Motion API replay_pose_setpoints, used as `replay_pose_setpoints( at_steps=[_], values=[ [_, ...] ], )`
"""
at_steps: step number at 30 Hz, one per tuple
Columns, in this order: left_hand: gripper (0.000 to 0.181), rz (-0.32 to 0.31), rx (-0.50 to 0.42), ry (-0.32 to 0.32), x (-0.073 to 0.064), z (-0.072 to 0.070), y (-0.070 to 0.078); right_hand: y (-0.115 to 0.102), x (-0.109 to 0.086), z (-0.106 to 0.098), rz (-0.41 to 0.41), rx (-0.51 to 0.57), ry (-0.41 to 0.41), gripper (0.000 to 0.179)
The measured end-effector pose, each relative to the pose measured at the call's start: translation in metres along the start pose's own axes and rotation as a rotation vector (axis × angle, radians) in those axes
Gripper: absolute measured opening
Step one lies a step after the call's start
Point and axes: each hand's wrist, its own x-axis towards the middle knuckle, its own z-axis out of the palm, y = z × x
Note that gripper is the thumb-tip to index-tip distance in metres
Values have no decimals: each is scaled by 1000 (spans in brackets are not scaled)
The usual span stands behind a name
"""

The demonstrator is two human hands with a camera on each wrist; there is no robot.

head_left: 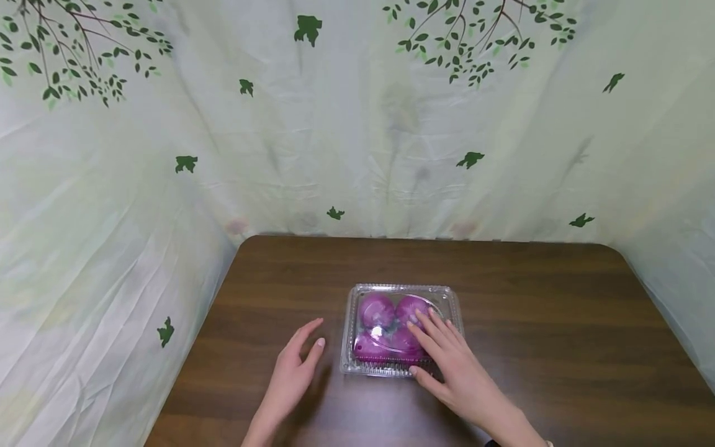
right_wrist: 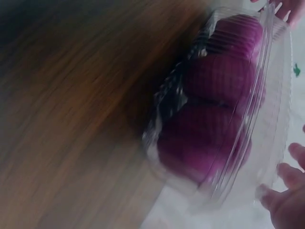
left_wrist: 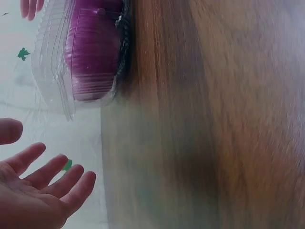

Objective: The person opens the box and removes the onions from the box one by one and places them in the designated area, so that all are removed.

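A clear plastic clamshell box (head_left: 402, 288) with a ridged rim sits shut on the brown table, holding several round, glossy purple things (head_left: 377, 310). My right hand (head_left: 458, 372) reaches over the box's right side, fingers straight and spread above the lid, thumb at the near rim. Left of the box, my left hand (head_left: 293, 369) hovers apart from it, fingers loosely extended and holding nothing. In the left wrist view the lid (left_wrist: 50, 62) rises beyond my fingers. The right wrist view shows the purple contents (right_wrist: 205, 143) through the side wall, with my fingertips (right_wrist: 269, 195) beside the lid.
The dark wood table (head_left: 558, 323) extends on both sides of the box. Behind it and along its sides hangs a pale curtain (head_left: 357, 124) printed with green leaves and branches.
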Motion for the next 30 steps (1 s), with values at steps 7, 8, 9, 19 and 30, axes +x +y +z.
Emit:
replay_pose_setpoints(
  at_steps=[7,8,9,19,30],
  values=[
    [35,-137,-356,-87,0,8,0,-7,18,12,-90,17,-2,68],
    [35,-154,-390,-96,0,10,0,-9,21,14,-105,23,-4,68],
    [36,-170,-415,-102,-1,11,-1,-10,24,16,-120,26,-6,68],
    [40,-331,-690,-194,-3,24,-9,-19,50,33,-272,-11,-44,65],
    [47,-405,-928,-260,-11,27,-12,-23,73,47,-392,14,-133,49]
  ],
)
